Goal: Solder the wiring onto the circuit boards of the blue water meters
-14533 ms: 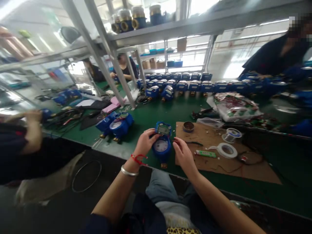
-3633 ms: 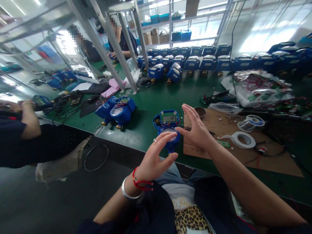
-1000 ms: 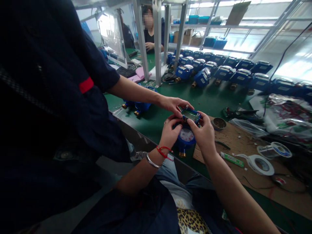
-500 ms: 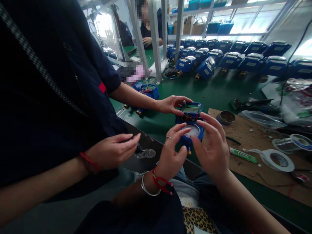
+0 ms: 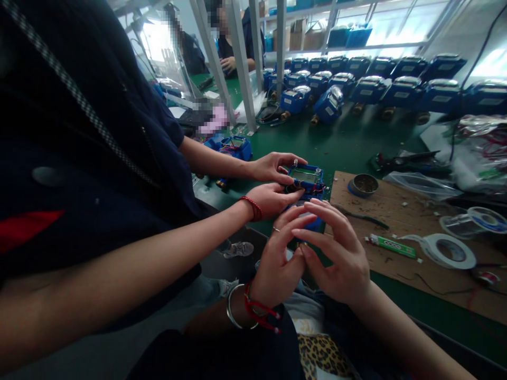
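Observation:
My left hand, with a ring and bracelets at the wrist, and my right hand are raised side by side in front of a blue meter. Their fingers are curved and spread, the tips meeting or overlapping, and I see nothing held in either. The meter's upper housing is open, showing a green circuit board and thin wires; my fingers hide most of its lower body. A co-worker's far hand grips the housing's left side. The co-worker's other hand, below a red bracelet, reaches to the wires.
Blue meters stand in rows at the back. On the right, a cardboard sheet carries a small round tin, a green-and-white tube and a white tape roll. The co-worker's body fills the left.
The co-worker's near hand has moved from the lower left to the meter's wires. My hands have drawn together, fingertips meeting. The view has shifted slightly.

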### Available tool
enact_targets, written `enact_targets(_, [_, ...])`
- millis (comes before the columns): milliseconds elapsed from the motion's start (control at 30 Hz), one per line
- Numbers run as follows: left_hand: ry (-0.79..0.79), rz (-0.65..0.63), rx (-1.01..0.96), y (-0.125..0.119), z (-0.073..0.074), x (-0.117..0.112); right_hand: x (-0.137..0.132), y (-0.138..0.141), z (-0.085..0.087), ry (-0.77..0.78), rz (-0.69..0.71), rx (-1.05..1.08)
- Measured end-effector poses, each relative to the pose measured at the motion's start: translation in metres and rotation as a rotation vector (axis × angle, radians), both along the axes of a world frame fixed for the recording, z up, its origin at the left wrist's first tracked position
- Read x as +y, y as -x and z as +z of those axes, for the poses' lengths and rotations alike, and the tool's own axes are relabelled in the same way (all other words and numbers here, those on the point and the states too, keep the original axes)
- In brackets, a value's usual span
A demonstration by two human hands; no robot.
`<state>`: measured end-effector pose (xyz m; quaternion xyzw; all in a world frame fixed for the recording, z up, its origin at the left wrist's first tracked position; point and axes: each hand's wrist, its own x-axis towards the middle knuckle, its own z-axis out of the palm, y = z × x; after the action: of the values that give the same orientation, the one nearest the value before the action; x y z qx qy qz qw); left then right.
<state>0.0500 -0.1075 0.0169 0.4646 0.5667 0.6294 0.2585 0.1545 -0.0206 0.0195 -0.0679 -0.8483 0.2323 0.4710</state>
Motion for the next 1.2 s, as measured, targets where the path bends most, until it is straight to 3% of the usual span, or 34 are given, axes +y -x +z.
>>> enact_targets(433, [0.036,0.008,-0.069,-0.004,0.001,0.002,0.000,-0.004,0.001,-0.004,-0.008,0.007])
enact_targets(733, [0.004,-0.059,-0.088,-0.007,-0.002,0.000,-0.001,-0.009,0.005,-0.034,0.003,0.053])
enact_targets(1000, [0.026,-0.092,0.014,-0.009,-0.002,-0.002,-0.003,-0.021,0.005,-0.044,-0.036,0.056])
enact_targets(1200, [0.042,-0.168,-0.081,-0.014,0.002,0.002,-0.001,-0.027,0.003,-0.043,-0.076,0.055])
